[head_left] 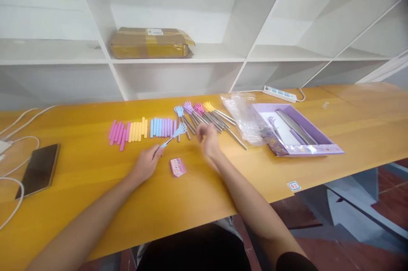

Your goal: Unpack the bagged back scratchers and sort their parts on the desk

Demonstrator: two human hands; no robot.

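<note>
My left hand (147, 163) is closed around a light blue back scratcher (180, 130) with a hand-shaped head and a metal shaft, tilted up to the right. My right hand (207, 138), smeared by motion, is by the near side of a pile of metal rods (214, 120); its fingers are unclear. Blue (179, 111), purple (188, 106), pink (199, 108) and yellow scratcher heads (208, 106) lie at the pile's far side. Left of it are rows of pink tubes (120, 134), yellow tubes (136, 130), blue tubes (155, 127) and purple tubes (167, 127). A small stack of printed cards (177, 167) lies between my hands.
At right, a purple box (318, 149) holds a purple scratcher and a grey item, with clear plastic bags (244, 118) beside it. A power strip (279, 93) lies behind. A phone (38, 169) and white cables are at left. A taped parcel (152, 44) sits on the shelf.
</note>
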